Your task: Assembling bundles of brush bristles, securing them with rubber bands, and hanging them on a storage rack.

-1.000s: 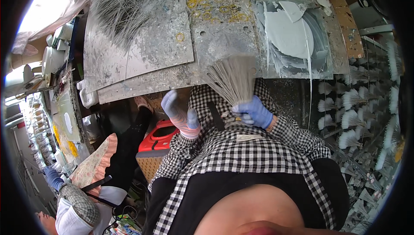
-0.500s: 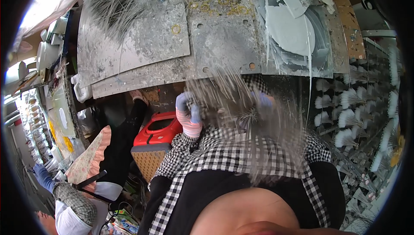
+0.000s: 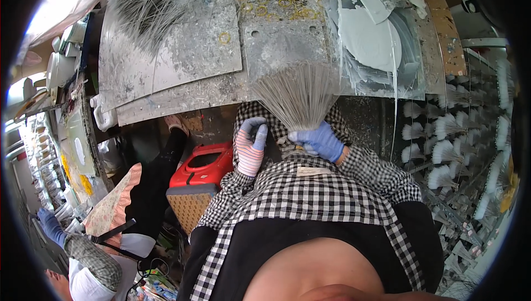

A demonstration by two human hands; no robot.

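My right hand (image 3: 321, 142), in a blue glove, is closed around the narrow end of a bundle of thin grey strands (image 3: 298, 91). The strands fan out away from me, their far tips over the near edge of the worktable (image 3: 182, 93). My left hand (image 3: 250, 146), in a pink-and-white striped glove with blue-grey fingers, hovers left of the bundle, apart from it. Its fingers are loosely curled, with a gap between them and nothing visible inside. On the table's far left lies a loose heap of similar grey strands (image 3: 146, 11).
A sheet with a round patch of white paste (image 3: 368, 38) lies on the table's right, paste dripping off the edge. Yellow rings (image 3: 276, 2) lie at the back. A red stool (image 3: 202, 165) stands left. Racks of white-tipped fans (image 3: 451, 124) are right. A co-worker (image 3: 102, 262) is lower left.
The strands were a whirling blur spread over my lap and to the right; now they form a still, neat fan in my right hand. My left hand has barely moved.
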